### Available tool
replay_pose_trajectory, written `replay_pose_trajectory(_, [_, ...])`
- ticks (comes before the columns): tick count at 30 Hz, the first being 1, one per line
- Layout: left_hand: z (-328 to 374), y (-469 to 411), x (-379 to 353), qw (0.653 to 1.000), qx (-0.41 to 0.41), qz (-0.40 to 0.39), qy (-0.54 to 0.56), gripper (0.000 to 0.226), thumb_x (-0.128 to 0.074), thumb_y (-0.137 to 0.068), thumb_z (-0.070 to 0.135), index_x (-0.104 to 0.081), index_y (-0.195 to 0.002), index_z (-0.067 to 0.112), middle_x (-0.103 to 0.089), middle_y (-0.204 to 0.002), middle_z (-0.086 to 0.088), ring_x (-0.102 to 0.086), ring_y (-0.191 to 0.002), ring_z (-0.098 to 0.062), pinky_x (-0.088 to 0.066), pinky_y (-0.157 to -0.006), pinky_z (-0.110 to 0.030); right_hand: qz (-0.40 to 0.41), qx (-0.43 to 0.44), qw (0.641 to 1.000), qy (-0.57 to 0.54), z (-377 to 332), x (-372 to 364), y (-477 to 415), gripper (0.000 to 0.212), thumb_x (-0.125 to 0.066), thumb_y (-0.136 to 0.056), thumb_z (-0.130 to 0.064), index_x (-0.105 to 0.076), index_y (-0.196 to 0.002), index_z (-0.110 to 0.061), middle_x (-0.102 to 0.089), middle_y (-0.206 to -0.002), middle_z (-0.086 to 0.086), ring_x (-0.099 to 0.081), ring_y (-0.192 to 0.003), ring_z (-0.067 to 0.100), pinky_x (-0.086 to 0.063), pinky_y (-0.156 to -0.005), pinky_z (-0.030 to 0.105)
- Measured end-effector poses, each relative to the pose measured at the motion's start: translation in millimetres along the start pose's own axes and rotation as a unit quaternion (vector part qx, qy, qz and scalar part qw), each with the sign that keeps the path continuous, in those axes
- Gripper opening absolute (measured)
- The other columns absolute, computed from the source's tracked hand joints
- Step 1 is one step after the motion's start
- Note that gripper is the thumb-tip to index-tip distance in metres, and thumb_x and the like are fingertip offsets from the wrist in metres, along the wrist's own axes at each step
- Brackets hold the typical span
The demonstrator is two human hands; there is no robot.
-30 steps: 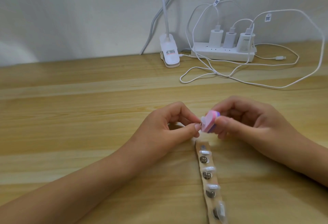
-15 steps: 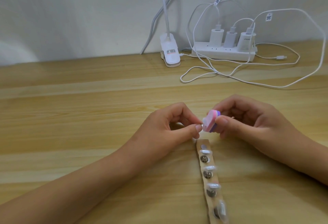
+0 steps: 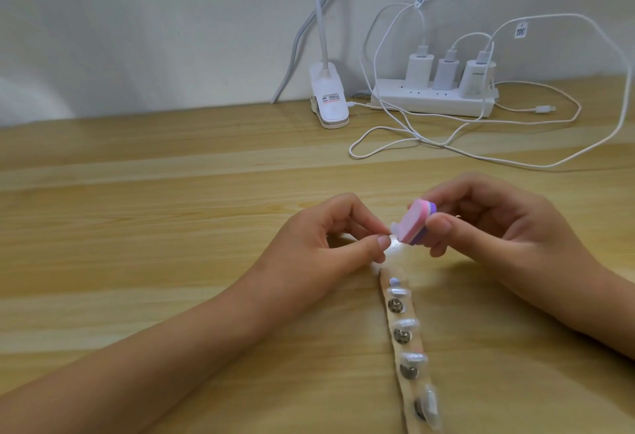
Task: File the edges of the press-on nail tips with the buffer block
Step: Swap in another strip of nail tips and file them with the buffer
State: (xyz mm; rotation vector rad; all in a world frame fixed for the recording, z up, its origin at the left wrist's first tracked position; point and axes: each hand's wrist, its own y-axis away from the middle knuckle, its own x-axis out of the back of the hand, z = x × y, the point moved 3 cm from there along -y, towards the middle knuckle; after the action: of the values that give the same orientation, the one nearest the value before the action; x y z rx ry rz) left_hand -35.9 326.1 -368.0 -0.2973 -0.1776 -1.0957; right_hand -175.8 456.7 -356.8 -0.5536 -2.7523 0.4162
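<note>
Centre of bench (image 3: 137, 210), near edge: left hand (image 3: 319, 244), thumb and forefinger pinched on one clear nail tip (image 3: 395, 229), raised just above the wood. Right hand (image 3: 508, 227), fingers curled round the buffer block (image 3: 417, 222), pink, white and purple layers, tilted, its lower left edge touching the tip's edge. Directly below the hands, toward the viewer: tan strip (image 3: 414, 347), flat on the bench, running out of the bottom of the frame, carrying metal studs and four further nail tips (image 3: 407, 323) in a row, its top end just beside the left thumb. Far edge, against the wall: white clip lamp (image 3: 328, 104), white power strip (image 3: 433, 102) with three chargers, white cables (image 3: 412, 138) looped forward, well apart from the hands. Open wood lies to the left of the left forearm and between the hands and the cables.
</note>
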Motion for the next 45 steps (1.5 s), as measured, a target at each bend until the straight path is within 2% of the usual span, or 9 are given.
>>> replay_pose_trajectory(3, [-0.1,-0.1,-0.2,1.0,-0.003,0.0,-0.004,0.007,-0.071,-0.082,0.022,-0.066,-0.079,0.026,-0.073,-0.078,0.005,-0.069,-0.074,-0.006,-0.049,-0.072,-0.015,-0.028,-0.021,0.999,-0.001,1.7,-2.6,0.0,0.018,-0.069,-0.076,-0.024,-0.07,-0.09,-0.012,-0.074,-0.084,0.006,-0.066,-0.068,0.007,-0.054,-0.064,0.019])
replay_pose_trajectory(12, [-0.1,-0.2,-0.2,1.0,0.0,0.0,-0.003,0.006,-0.07,-0.081,0.025,-0.066,-0.079,0.029,-0.073,-0.079,0.005,-0.07,-0.075,-0.007,-0.05,-0.074,-0.016,-0.005,-0.001,1.0,0.001,0.8,-0.5,-1.0,0.016,-0.066,-0.079,-0.02,-0.068,-0.092,-0.01,-0.074,-0.085,0.006,-0.067,-0.069,0.007,-0.054,-0.064,0.018])
replay_pose_trajectory(15, [-0.5,-0.5,-0.4,1.0,0.001,-0.001,-0.011,0.005,-0.07,-0.08,0.027,-0.066,-0.079,0.03,-0.073,-0.079,0.004,-0.069,-0.076,-0.007,-0.051,-0.074,-0.017,-0.03,-0.018,0.999,0.003,2.1,-2.3,-0.1,0.017,-0.069,-0.079,-0.025,-0.07,-0.091,-0.013,-0.074,-0.084,0.005,-0.067,-0.069,0.009,-0.054,-0.064,0.019])
replay_pose_trajectory(18, [-1.0,-0.5,-0.3,1.0,0.0,0.0,-0.006,0.005,-0.071,-0.08,0.026,-0.067,-0.079,0.029,-0.073,-0.079,0.005,-0.069,-0.075,-0.007,-0.051,-0.074,-0.017,-0.005,0.007,1.0,0.011,-0.1,-0.5,0.4,0.017,-0.071,-0.082,-0.023,-0.068,-0.092,-0.011,-0.074,-0.085,0.005,-0.066,-0.069,0.006,-0.054,-0.064,0.018])
replay_pose_trajectory(26, [-1.0,-0.5,-0.5,1.0,-0.001,0.0,-0.008,0.006,-0.071,-0.08,0.025,-0.067,-0.079,0.029,-0.072,-0.078,0.005,-0.067,-0.071,-0.004,-0.048,-0.07,-0.014,-0.028,-0.018,0.999,0.018,2.8,-2.2,-0.8,0.02,-0.068,-0.076,-0.027,-0.07,-0.091,-0.014,-0.074,-0.083,0.003,-0.066,-0.069,0.006,-0.054,-0.064,0.019])
replay_pose_trajectory(31, [-1.4,-0.8,-1.8,1.0,-0.004,-0.004,-0.001,0.009,-0.071,-0.08,0.023,-0.066,-0.077,0.031,-0.07,-0.074,0.008,-0.065,-0.069,-0.003,-0.047,-0.069,-0.013,-0.007,-0.002,1.0,0.011,1.3,-0.4,-0.6,0.022,-0.069,-0.076,-0.03,-0.069,-0.09,-0.014,-0.073,-0.081,0.0,-0.066,-0.068,0.007,-0.054,-0.063,0.019])
replay_pose_trajectory(34, [-2.0,-0.8,-1.9,1.0,-0.003,-0.002,-0.004,0.009,-0.071,-0.08,0.025,-0.066,-0.077,0.032,-0.071,-0.074,0.009,-0.065,-0.07,-0.003,-0.047,-0.07,-0.014,-0.012,-0.005,1.0,0.027,2.8,0.1,-0.3,0.02,-0.076,-0.078,-0.034,-0.071,-0.089,-0.017,-0.073,-0.081,-0.001,-0.066,-0.071,0.009,-0.054,-0.064,0.02])
replay_pose_trajectory(37, [-1.2,-0.7,-1.7,1.0,-0.007,-0.003,-0.005,0.009,-0.071,-0.08,0.024,-0.066,-0.077,0.032,-0.07,-0.074,0.01,-0.065,-0.07,-0.002,-0.046,-0.069,-0.013,-0.02,-0.01,0.999,0.025,2.8,-0.6,0.1,0.017,-0.073,-0.08,-0.032,-0.071,-0.09,-0.018,-0.074,-0.084,0.0,-0.068,-0.075,0.011,-0.055,-0.069,0.022])
replay_pose_trajectory(45, [-0.8,-0.9,-0.5,1.0,-0.006,0.003,0.006,0.007,-0.07,-0.081,0.024,-0.066,-0.079,0.029,-0.072,-0.077,0.008,-0.07,-0.075,-0.007,-0.051,-0.073,-0.017,-0.014,-0.001,1.0,0.01,3.0,-0.2,0.3,0.015,-0.07,-0.083,-0.028,-0.072,-0.095,-0.02,-0.076,-0.091,-0.001,-0.072,-0.082,0.01,-0.053,-0.075,0.015])
